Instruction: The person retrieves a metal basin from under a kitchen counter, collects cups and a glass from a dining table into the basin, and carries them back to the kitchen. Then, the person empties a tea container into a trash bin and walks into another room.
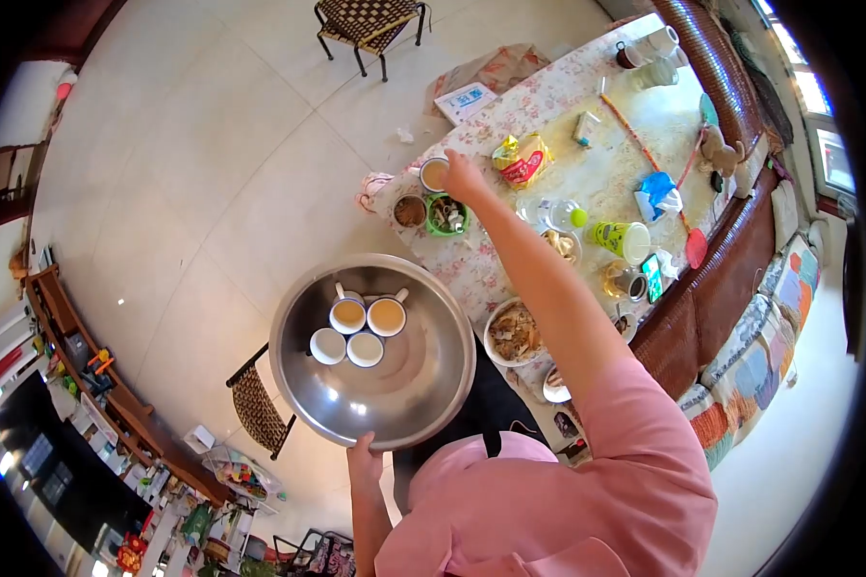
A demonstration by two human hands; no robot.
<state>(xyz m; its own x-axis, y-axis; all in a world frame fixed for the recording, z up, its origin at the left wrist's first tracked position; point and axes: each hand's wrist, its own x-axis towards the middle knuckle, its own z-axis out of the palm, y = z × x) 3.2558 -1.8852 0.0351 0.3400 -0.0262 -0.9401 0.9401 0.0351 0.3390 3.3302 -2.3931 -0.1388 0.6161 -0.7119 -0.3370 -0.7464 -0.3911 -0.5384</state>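
My left hand [364, 458] is closed on the near rim of a large stainless steel basin [423, 375], holding it beside the table. Inside the basin stand several white mugs; a mug with tan contents [387, 315] is at the upper right, and a white-looking mug [327, 346] is at the lower left. My right arm reaches across the table, and my right hand [465, 179] is closed at the side of another mug [434, 174] near the table's corner. Its handle is hidden by my fingers. Close by are a brown-filled cup [410, 211] and a green container of litter [446, 215].
The flowered tablecloth [587, 87] also carries a yellow snack bag [522, 161], a plastic bottle [548, 213], a green cup [618, 238], a phone [652, 278] and a bowl of food [513, 333]. A woven stool [260, 402] stands left of the basin; a brown sofa [683, 337] lines the right.
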